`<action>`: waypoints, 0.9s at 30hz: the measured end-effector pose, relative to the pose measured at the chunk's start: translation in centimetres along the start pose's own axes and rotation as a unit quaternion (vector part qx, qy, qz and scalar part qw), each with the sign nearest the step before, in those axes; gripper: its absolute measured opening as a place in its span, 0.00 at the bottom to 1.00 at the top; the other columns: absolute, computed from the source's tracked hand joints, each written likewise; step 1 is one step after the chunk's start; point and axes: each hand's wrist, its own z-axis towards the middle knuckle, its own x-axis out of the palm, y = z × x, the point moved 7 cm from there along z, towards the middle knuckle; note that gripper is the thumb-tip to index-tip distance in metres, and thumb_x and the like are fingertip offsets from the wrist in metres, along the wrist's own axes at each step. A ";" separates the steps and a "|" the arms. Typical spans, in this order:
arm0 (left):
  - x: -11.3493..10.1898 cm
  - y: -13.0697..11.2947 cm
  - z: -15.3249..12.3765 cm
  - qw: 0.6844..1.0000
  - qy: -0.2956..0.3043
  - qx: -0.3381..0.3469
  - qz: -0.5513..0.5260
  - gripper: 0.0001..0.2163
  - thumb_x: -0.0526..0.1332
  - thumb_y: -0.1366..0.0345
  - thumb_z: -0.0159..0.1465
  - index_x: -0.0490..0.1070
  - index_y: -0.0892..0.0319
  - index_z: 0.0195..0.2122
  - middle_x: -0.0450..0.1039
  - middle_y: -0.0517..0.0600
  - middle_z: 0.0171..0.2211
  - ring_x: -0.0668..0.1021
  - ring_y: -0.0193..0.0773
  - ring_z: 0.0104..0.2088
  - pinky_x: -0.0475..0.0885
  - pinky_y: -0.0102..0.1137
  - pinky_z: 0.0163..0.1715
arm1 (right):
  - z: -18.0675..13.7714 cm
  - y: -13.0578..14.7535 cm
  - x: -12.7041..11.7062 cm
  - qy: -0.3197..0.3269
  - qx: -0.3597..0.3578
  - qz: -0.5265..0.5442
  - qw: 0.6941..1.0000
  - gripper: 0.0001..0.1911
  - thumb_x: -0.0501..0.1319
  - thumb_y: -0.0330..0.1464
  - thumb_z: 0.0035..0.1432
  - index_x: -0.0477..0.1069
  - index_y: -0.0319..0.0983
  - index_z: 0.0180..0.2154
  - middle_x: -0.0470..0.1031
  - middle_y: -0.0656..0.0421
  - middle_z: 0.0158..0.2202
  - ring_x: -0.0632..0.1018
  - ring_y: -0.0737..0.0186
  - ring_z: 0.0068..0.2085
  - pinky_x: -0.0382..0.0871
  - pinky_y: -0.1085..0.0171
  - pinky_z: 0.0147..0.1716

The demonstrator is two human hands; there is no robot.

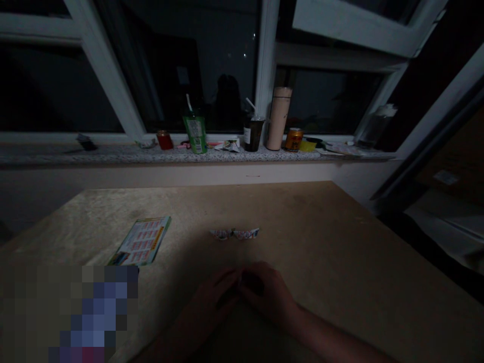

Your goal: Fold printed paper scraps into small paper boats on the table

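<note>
Low in the middle of the view, my left hand (212, 297) and my right hand (270, 295) meet just above the tabletop, fingertips touching. Their fingers are curled in a pinch. Something small may be between them, but shadow hides what it is. Beyond the hands lies a pair of small patterned folded-paper pieces (234, 233), set end to end like a bow and touched by neither hand. To the left is a printed card or booklet (141, 241) with rows of red print, flat on the table (321, 242).
A speckled windowsill (227, 157) behind the table carries a green cup (195, 132), a red jar (164, 140), a dark cup with a straw (253, 133), a pink flask (279, 118), an orange can (294, 139) and a clear bottle (378, 126). The lower left is pixelated.
</note>
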 end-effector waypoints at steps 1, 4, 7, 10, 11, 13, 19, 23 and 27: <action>0.0 0.1 0.0 1.000 -0.003 -0.001 -0.003 0.21 0.58 0.70 0.62 0.65 0.46 0.56 0.68 0.47 0.55 0.72 0.43 0.52 0.66 0.42 0.54 | 0.0 0.0 0.0 -0.001 -0.003 -0.003 1.000 0.12 0.64 0.30 0.52 0.74 0.42 0.41 0.77 0.58 0.36 0.76 0.59 0.37 0.68 0.62 0.38; -0.2 0.1 0.1 1.000 -0.007 -0.004 -0.014 0.21 0.58 0.70 0.62 0.66 0.46 0.56 0.69 0.47 0.54 0.73 0.43 0.52 0.66 0.40 0.54 | 0.0 0.0 0.0 -0.005 -0.008 0.005 1.000 0.15 0.66 0.30 0.50 0.74 0.41 0.42 0.77 0.58 0.36 0.76 0.58 0.37 0.68 0.62 0.38; -0.4 -0.2 0.1 0.999 -0.007 -0.011 -0.029 0.22 0.60 0.70 0.60 0.66 0.47 0.56 0.70 0.47 0.53 0.74 0.43 0.50 0.67 0.39 0.53 | 0.0 0.1 0.0 0.001 -0.015 0.022 1.000 0.17 0.68 0.29 0.48 0.74 0.41 0.43 0.78 0.57 0.36 0.76 0.58 0.37 0.68 0.62 0.38; -0.7 -0.3 0.2 0.999 -0.012 -0.024 -0.045 0.22 0.61 0.69 0.59 0.67 0.48 0.55 0.72 0.47 0.51 0.74 0.43 0.49 0.68 0.38 0.51 | -0.1 0.2 0.2 0.012 -0.031 0.047 0.998 0.18 0.67 0.29 0.50 0.73 0.43 0.45 0.78 0.57 0.39 0.77 0.58 0.39 0.69 0.61 0.40; -0.7 -0.2 0.3 0.998 -0.014 -0.028 -0.050 0.21 0.61 0.68 0.59 0.67 0.49 0.54 0.72 0.47 0.50 0.75 0.43 0.49 0.69 0.38 0.51 | -0.1 0.2 0.2 0.014 -0.037 0.056 0.998 0.18 0.66 0.30 0.50 0.73 0.43 0.45 0.78 0.57 0.40 0.77 0.58 0.40 0.69 0.62 0.41; -0.8 -0.2 0.4 0.998 -0.014 -0.033 -0.059 0.21 0.62 0.67 0.58 0.68 0.49 0.53 0.73 0.47 0.49 0.75 0.44 0.48 0.69 0.39 0.50 | -0.2 0.1 0.1 0.009 -0.043 0.065 0.997 0.15 0.66 0.32 0.52 0.74 0.43 0.44 0.78 0.57 0.40 0.77 0.58 0.40 0.69 0.62 0.40; -1.1 -0.7 0.5 0.996 -0.007 -0.031 -0.080 0.18 0.62 0.65 0.57 0.70 0.48 0.50 0.75 0.47 0.47 0.76 0.44 0.46 0.70 0.41 0.48 | -0.1 -0.2 0.1 0.019 -0.046 0.079 0.996 0.12 0.65 0.37 0.53 0.75 0.42 0.41 0.78 0.57 0.34 0.77 0.61 0.34 0.70 0.64 0.35; -1.2 -0.8 0.6 0.992 -0.001 -0.043 -0.122 0.18 0.64 0.65 0.57 0.70 0.48 0.49 0.74 0.47 0.47 0.76 0.44 0.47 0.70 0.42 0.49 | 0.0 0.0 -0.2 0.017 -0.050 0.091 0.994 0.11 0.66 0.35 0.53 0.75 0.41 0.40 0.78 0.57 0.35 0.78 0.60 0.36 0.70 0.64 0.36; -1.0 -0.2 0.7 0.987 -0.007 -0.064 -0.148 0.18 0.63 0.64 0.57 0.70 0.49 0.49 0.75 0.48 0.47 0.77 0.46 0.46 0.71 0.44 0.47 | 0.1 0.3 -0.3 0.018 -0.056 0.098 0.993 0.12 0.64 0.31 0.54 0.74 0.41 0.43 0.78 0.57 0.37 0.78 0.61 0.38 0.70 0.64 0.38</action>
